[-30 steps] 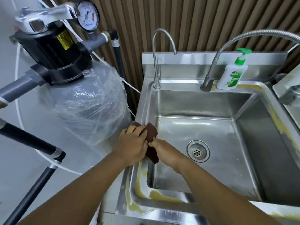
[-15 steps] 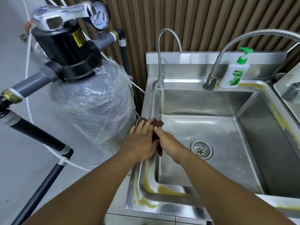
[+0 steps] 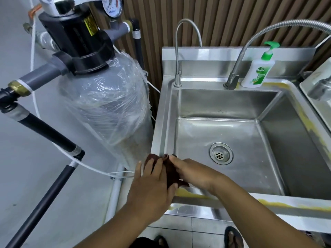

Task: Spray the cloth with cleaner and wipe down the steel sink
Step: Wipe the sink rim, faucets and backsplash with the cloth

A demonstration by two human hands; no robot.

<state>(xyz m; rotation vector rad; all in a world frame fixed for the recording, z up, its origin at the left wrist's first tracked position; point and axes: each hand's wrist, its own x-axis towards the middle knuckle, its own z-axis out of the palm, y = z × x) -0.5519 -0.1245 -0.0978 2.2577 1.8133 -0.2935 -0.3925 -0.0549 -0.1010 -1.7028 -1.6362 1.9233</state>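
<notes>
A dark brown cloth (image 3: 171,171) lies folded over the left rim of the steel sink (image 3: 162,122), near its front left corner. My left hand (image 3: 152,187) presses flat on the cloth from the outer side of the rim. My right hand (image 3: 194,173) holds the cloth against the rim from the basin side. Most of the cloth is hidden between the two hands. Yellowish smears (image 3: 195,195) run along the front rim and the right rim. No spray bottle is in view.
A plastic-wrapped grey filter tank (image 3: 107,108) with a black valve head stands close to the sink's left side. A thin tap (image 3: 178,68), a flexible hose tap (image 3: 232,81) and a soap pump bottle (image 3: 258,68) stand on the back ledge. The drain (image 3: 221,153) is mid-basin.
Both hands have slid the cloth along the left rim towards the front corner. The view has tilted, so the sink's front edge and the floor show.
</notes>
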